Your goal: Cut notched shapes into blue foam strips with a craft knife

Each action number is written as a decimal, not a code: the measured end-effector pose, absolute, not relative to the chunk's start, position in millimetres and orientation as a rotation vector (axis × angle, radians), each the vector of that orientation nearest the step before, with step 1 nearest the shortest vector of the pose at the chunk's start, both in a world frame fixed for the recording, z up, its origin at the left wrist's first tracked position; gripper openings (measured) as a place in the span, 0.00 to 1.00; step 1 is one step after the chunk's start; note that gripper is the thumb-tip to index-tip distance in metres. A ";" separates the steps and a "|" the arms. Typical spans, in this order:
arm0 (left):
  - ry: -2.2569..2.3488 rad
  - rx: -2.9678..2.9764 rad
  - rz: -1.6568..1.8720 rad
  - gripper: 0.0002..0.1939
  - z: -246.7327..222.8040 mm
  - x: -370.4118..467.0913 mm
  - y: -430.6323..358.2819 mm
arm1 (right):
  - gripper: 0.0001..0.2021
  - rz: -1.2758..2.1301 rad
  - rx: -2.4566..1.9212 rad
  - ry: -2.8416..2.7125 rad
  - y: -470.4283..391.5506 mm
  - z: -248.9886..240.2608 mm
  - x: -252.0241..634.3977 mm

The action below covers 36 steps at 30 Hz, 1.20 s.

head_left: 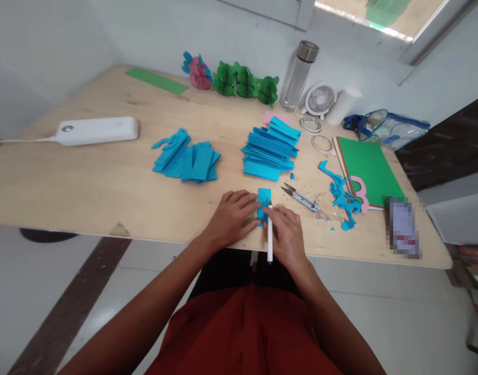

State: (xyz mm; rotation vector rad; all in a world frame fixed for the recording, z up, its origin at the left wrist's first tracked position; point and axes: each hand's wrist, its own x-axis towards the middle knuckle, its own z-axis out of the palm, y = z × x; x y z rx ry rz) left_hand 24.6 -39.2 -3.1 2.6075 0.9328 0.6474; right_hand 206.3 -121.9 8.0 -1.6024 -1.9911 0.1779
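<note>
A small blue paper piece lies on the table near the front edge, with part of a dark curved line on it. My left hand rests flat at its left side, fingers spread, fingertips on the paper. My right hand is closed round a white pen, its dark tip pointing away from me over the paper's right edge. Fingers of both hands cover part of the paper. Beyond it sits a stack of folded blue paper, and a looser blue pile lies to the left. Small snips lie right of the paper.
Blue scraps, green sheets and a blurred phone-like object are on the right. Tape rolls, a bottle, a fan and green paper shapes stand behind. A white power strip lies left.
</note>
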 end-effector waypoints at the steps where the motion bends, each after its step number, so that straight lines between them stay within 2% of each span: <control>1: 0.933 2.597 0.647 0.16 -2.8 24.5 -39.1 | 0.19 0.179 -1.604 -1.995 -121.9 8.0 206.3; 11: 0.928 2.465 0.780 0.17 -3.3 15.9 -31.8 | 0.18 0.162 -1.604 -1.997 -121.9 8.1 205.4; 17: 0.918 2.556 0.677 0.15 -5.3 20.9 -30.2 | 0.19 0.151 -1.594 -2.005 -121.8 7.6 205.4; 36: 0.938 2.575 0.597 0.18 -3.5 20.0 -32.5 | 0.20 0.154 -1.605 -2.001 -122.6 6.6 205.8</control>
